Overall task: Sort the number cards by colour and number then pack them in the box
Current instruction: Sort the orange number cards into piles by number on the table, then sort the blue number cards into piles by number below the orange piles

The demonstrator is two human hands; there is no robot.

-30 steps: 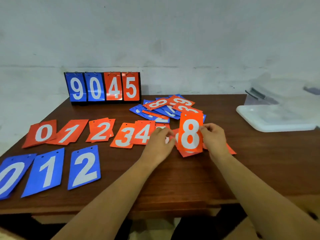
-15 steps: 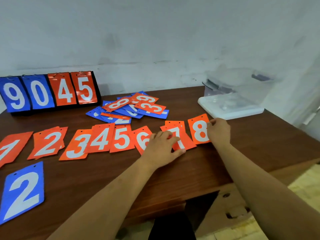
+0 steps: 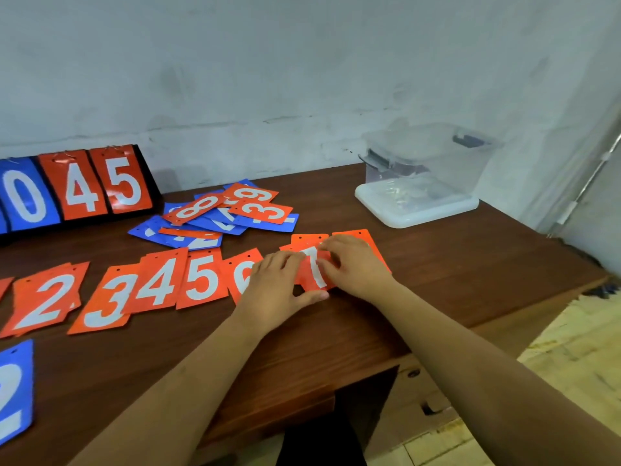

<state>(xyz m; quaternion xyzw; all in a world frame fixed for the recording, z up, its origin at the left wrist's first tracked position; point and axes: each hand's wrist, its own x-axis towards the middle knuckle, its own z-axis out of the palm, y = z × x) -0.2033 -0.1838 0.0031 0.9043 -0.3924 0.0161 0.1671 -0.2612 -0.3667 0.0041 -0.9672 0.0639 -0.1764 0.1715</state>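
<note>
A row of orange cards lies on the brown table (image 3: 453, 280): 2 (image 3: 43, 301), 3 (image 3: 104, 302), 4 (image 3: 158, 280), 5 (image 3: 203, 279), 6 (image 3: 240, 274) and 7 (image 3: 314, 269). Both hands pinch the orange 7 card: my left hand (image 3: 279, 287) rests on its left edge, partly over the 6, and my right hand (image 3: 353, 264) holds its right edge. The orange 8 card (image 3: 364, 238) lies mostly hidden under my right hand. A mixed pile of blue and orange cards (image 3: 215, 216) sits behind the row. The clear plastic box (image 3: 426, 176) stands at the back right.
A scoreboard stand (image 3: 80, 186) showing 0, 4 and 5 leans by the wall at the back left. A blue 2 card (image 3: 13, 391) lies at the near left. The table's right edge runs close past the box; floor shows beyond it.
The orange 8 card was laid down at the right end of the row. My right hand left it and moved left onto the 7 card. The view swung to the right.
</note>
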